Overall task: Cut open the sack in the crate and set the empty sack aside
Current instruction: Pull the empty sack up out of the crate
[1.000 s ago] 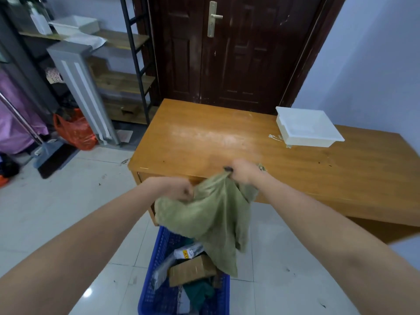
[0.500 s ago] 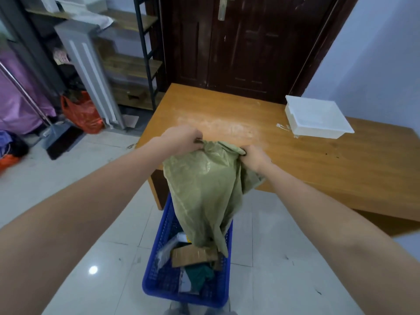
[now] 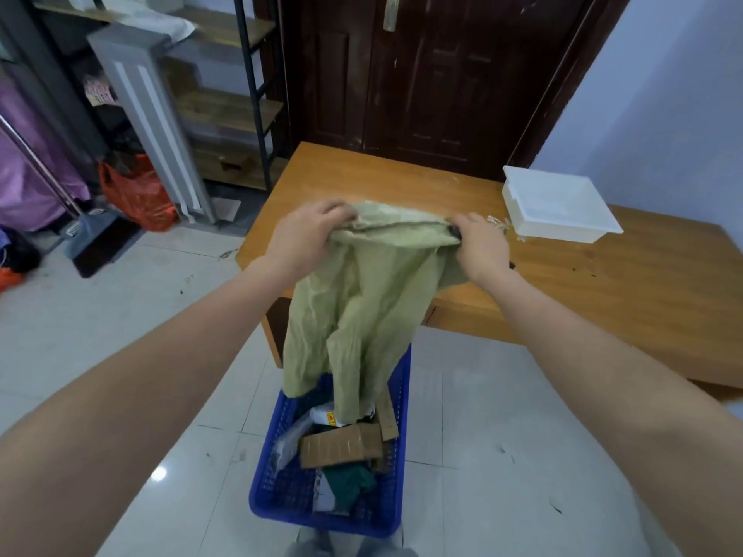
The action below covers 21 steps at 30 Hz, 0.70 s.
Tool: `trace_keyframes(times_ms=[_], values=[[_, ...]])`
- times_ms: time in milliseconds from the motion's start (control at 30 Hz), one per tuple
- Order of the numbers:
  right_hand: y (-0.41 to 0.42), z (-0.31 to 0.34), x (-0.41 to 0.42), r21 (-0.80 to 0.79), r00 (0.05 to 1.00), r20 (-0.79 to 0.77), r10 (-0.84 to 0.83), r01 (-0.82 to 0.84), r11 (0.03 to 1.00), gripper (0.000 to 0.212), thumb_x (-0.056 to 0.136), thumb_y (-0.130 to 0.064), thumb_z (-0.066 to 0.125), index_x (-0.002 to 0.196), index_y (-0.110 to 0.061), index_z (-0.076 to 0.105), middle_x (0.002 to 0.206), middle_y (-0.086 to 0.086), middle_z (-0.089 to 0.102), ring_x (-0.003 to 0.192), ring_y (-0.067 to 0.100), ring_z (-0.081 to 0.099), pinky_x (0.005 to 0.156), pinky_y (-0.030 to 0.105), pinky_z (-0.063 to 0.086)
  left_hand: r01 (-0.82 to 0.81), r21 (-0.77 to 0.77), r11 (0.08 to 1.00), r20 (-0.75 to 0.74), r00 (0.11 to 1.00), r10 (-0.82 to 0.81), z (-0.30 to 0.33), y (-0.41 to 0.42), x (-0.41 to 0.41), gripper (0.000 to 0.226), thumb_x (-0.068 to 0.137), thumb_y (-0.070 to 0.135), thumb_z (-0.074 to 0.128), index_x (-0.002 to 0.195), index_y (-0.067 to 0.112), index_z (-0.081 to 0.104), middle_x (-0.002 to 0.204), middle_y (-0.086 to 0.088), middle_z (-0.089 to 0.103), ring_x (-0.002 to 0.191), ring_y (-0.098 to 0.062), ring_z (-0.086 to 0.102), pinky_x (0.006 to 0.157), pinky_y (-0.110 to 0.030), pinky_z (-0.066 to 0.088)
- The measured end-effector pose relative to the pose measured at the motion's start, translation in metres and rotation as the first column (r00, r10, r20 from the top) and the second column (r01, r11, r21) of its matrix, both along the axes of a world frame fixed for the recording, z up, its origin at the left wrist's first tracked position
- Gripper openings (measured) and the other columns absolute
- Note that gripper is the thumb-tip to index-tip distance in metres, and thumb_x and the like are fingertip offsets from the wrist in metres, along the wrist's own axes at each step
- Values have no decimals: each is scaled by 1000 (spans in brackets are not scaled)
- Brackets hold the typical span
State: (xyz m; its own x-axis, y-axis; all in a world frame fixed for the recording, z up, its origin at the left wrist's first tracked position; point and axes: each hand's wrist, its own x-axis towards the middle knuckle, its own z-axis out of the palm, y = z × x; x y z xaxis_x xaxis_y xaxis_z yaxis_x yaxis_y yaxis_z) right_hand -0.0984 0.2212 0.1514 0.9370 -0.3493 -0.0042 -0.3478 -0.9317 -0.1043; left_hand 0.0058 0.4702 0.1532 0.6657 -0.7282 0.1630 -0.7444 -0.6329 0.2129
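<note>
A limp green woven sack [image 3: 362, 307] hangs in the air over a blue plastic crate [image 3: 398, 468] on the floor. My left hand [image 3: 309, 231] grips the sack's top edge on the left and my right hand [image 3: 482, 247] grips it on the right, with a small dark object showing at the right thumb. The top edge is stretched between both hands above the near corner of the wooden table [image 3: 603, 275]. The sack's lower end dangles into the crate. Inside the crate lie cardboard packages [image 3: 341, 446], a white parcel and dark green cloth.
A white plastic tray [image 3: 559, 207] sits on the table to the right of my hands. Behind the table is a dark wooden door [image 3: 422, 74]. On the left stand shelves [image 3: 225, 110], a grey post, an orange bag [image 3: 136, 195] and a dustpan [image 3: 96, 239].
Both hands have raised the sack higher and moved it over the table corner, spreading its top edge wider. More of the sack has lifted clear of the crate.
</note>
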Motion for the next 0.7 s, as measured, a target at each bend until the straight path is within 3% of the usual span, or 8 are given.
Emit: trace_keyframes(times_ms=[67, 133, 233, 300, 400, 467, 567, 700], values=[[13, -15, -11, 88, 875, -462, 143, -115, 989, 37, 88, -1, 40, 116, -11, 61, 108, 12, 65, 88, 30, 59, 67, 35, 46, 194, 499, 845, -423, 905, 41, -10, -2, -15, 40, 92, -2, 41, 126, 11, 59, 122, -12, 62, 96, -29, 57, 81, -42, 50], [20, -28, -16, 98, 840, -527, 126, -87, 991, 35, 85, -4, 39, 109, -9, 63, 100, 12, 67, 83, 30, 59, 62, 33, 44, 250, 579, 776, -455, 889, 54, -15, -2, -18, 42, 91, -3, 38, 122, 13, 61, 114, -10, 65, 89, -27, 58, 69, -36, 47], [19, -31, -13, 150, 958, -286, 10, 34, 988, 46, 81, -2, 39, 120, -12, 61, 106, 14, 67, 85, 34, 61, 65, 36, 46, 61, 460, 886, -223, 974, 49, -12, 2, -11, 45, 87, -5, 39, 120, 17, 60, 92, -8, 62, 80, -29, 59, 51, -31, 39], [20, -28, -18, 236, 977, -211, -40, 91, 968, 41, 84, -5, 43, 119, -14, 63, 104, 16, 66, 85, 33, 57, 63, 32, 42, -34, 329, 944, -271, 954, 129, -15, 6, -5, 44, 88, -5, 38, 123, 13, 57, 98, -12, 62, 81, -31, 57, 54, -34, 42], [32, -22, -21, 479, 990, -66, -128, 144, 866, 19, 89, -18, 48, 91, -7, 64, 86, 11, 63, 83, 30, 56, 63, 36, 39, -251, -1, 968, -585, 785, 203, -16, 9, -4, 43, 92, -1, 37, 129, 8, 56, 110, -18, 64, 88, -30, 57, 76, -43, 51], [54, -11, -23, 777, 969, -2, -247, 157, 610, 18, 93, -20, 50, 81, -14, 62, 80, 4, 64, 78, 25, 58, 64, 34, 44, -380, -179, 907, -753, 646, 122, -11, 1, -12, 32, 95, 3, 38, 117, 2, 61, 107, -20, 65, 92, -33, 62, 86, -45, 53], [84, 3, -20, 964, 951, 23, -310, 61, 259, 20, 95, -14, 51, 76, -19, 55, 50, -10, 63, 46, 2, 60, 44, 16, 44, -545, -341, 766, -906, 408, -113, 9, -24, -37, 21, 98, 8, 40, 101, 6, 61, 93, -16, 66, 76, -25, 65, 68, -35, 59], [94, 16, -12, 976, 945, 97, -313, -30, 213, 4, 93, -9, 53, 93, -13, 53, 67, -3, 58, 39, -6, 54, 40, 12, 41, -562, -444, 698, -896, 282, -343, 37, -44, -52, 26, 96, 22, 41, 77, 15, 55, 74, -4, 57, 57, -13, 60, 53, -24, 49]])
